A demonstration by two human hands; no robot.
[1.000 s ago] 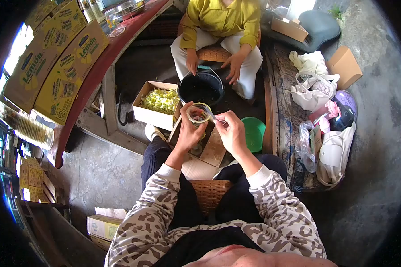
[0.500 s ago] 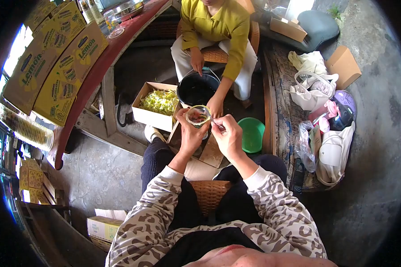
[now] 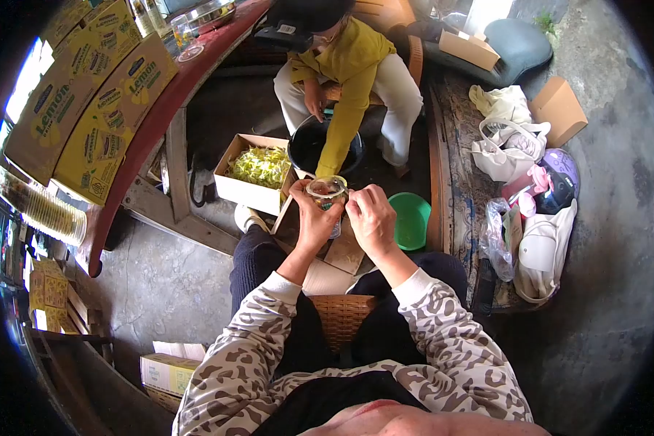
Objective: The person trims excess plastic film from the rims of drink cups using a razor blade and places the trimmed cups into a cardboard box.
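Observation:
A small clear cup [image 3: 327, 190] with a pale rim and some reddish contents is held upright in front of me. My left hand [image 3: 315, 218] is wrapped round its left side. At the cup's right edge is my right hand [image 3: 371, 219], its fingers pinched together; what they hold is too small or hidden to make out. Just beyond the cup, a person in a yellow top [image 3: 356, 73] leans forward, one arm stretched down behind the cup, that hand hidden.
A box of yellow-green strips [image 3: 248, 190] and a black bucket [image 3: 307, 144] stand ahead. To the right are a green basin [image 3: 410, 221], white bags [image 3: 503, 161] and a purple helmet [image 3: 562, 168]. Lemon cartons [image 3: 116, 120] line the red-edged table [image 3: 168, 98] at the left.
The other person has bent further forward and reached an arm down behind the cup. My right hand has tilted at the cup's edge, and the thin pale item in its fingers no longer shows.

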